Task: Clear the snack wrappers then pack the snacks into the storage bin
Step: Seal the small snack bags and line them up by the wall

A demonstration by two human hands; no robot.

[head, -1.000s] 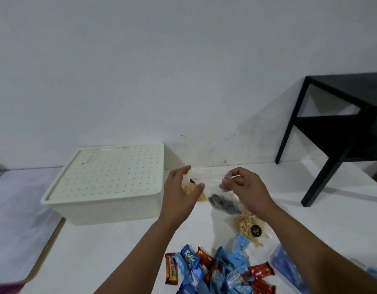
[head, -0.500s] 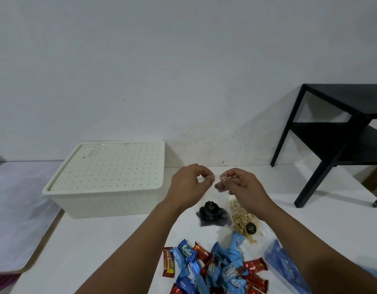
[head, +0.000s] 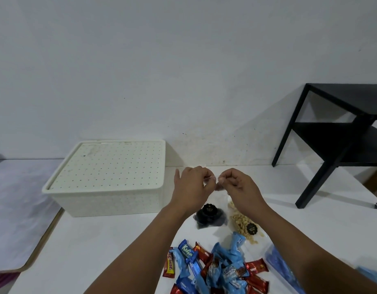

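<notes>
My left hand (head: pixel 194 187) and my right hand (head: pixel 239 186) are raised together above the white surface, each pinching the top edge of a small clear plastic bag (head: pixel 213 179) stretched between them. Most of that bag is hidden behind my hands. Below them lie a clear pouch of dark snacks (head: pixel 210 215) and a clear pouch of pale nuts (head: pixel 242 224), each with a black round label. A pile of blue and red wrapped snack bars (head: pixel 217 268) lies near the front. The cream storage bin (head: pixel 111 198) stands at the left with its perforated lid (head: pixel 111 164) on.
A black side table (head: pixel 342 143) stands at the right against the wall. A blue packet (head: pixel 278 264) lies at the lower right edge. A grey mat (head: pixel 18 200) lies to the left of the white surface (head: pixel 98 247).
My hands rose and drew close together, the left going from loosely open to pinching the clear bag's top edge. The dark snack pouch now lies on the surface below them.
</notes>
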